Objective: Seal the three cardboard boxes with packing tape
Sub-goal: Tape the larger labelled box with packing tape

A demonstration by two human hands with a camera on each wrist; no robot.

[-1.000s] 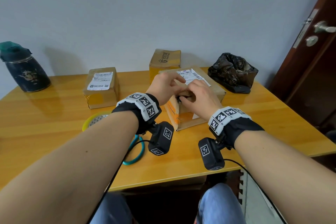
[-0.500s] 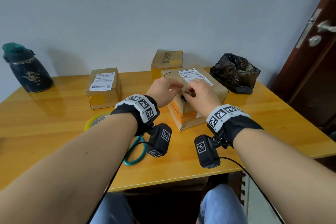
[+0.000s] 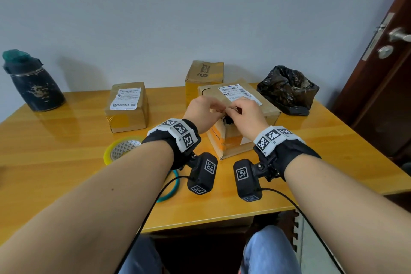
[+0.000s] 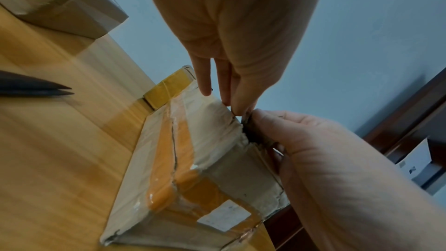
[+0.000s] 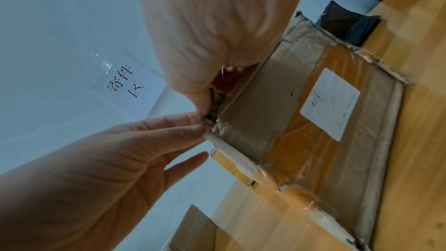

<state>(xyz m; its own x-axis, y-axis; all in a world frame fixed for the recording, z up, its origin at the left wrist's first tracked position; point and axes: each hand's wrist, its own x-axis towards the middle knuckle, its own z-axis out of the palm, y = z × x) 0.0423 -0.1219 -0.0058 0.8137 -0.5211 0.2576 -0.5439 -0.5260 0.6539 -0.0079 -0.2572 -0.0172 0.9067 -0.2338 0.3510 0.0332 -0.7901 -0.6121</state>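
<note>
The large cardboard box with a white label and orange tape stands mid-table, its near top corner torn open. My left hand and right hand meet at that corner. In the left wrist view my left hand pinches the corner edge of the box with thumb and fingertip, the other fingers straight. In the right wrist view my right hand pinches the ragged cardboard flap on the box. A smaller labelled box sits to the left, a third box behind. A yellowish tape roll lies under my left forearm.
A teal ring lies near the table's front edge. A dark flask stands far left and a crumpled black bag back right. A brown door is right of the table. The wall runs close behind.
Both hands stay at the large box's near top corner, and their fingertips have drawn closer together on the torn spot. The boxes have not shifted.
</note>
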